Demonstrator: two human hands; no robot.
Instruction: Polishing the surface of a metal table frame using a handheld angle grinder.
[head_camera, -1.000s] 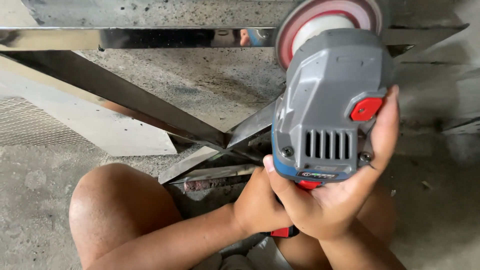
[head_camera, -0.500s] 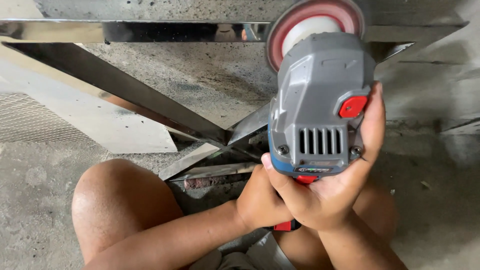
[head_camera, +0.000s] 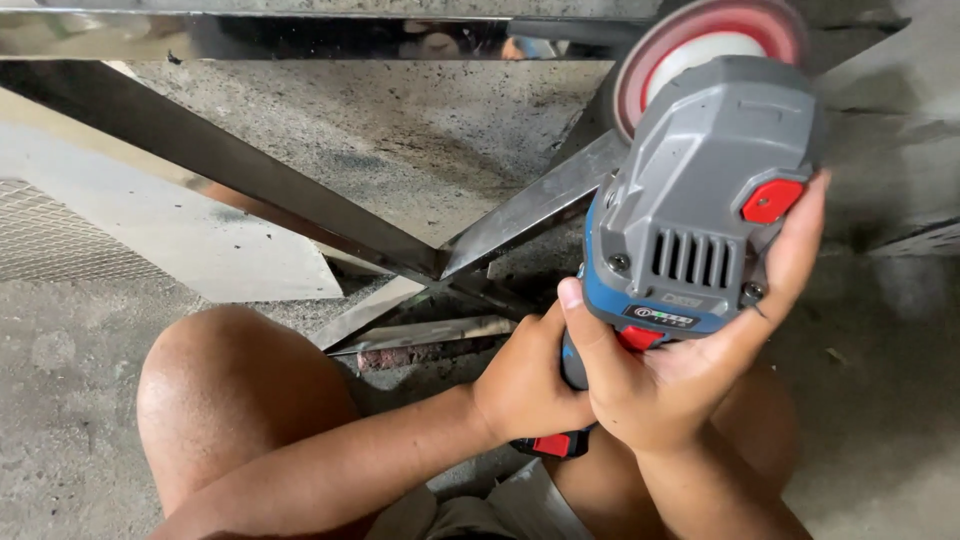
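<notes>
Concrete floor (head_camera: 420, 150) filling the frame | crossed steel bars (head_camera: 440, 265) lying at centre | both hands, left (head_camera: 525, 385) and right (head_camera: 690, 360), gripping a grey-blue angle grinder (head_camera: 700, 210) closed-fisted at right, red disc (head_camera: 700, 45) pointing to upper right.

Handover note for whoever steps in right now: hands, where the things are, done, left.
Right hand: cups the rear of the grey-and-blue cordless angle grinder, fingers up its right side by the red button.
Left hand: wrapped round the grinder's handle below.
Grinder: held up, red-rimmed round disc pointing away, near the top polished steel bar; contact cannot be told.
Crossed polished steel bars: on the concrete floor, ahead of the bare left knee.
Done: grinder gripped in both hands.
Left: no grinding marks or sparks visible on the bars.
</notes>
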